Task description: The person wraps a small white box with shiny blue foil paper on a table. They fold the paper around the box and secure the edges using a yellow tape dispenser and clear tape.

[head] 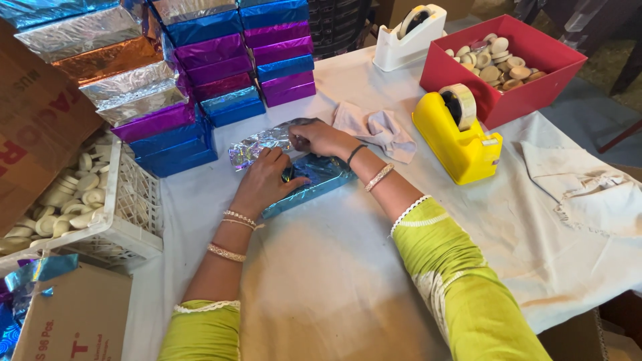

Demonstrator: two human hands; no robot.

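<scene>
Packing workshop: stacked foil-wrapped boxes [200, 73], tape dispensers [458, 134], cardboard cartons [33, 127].
</scene>
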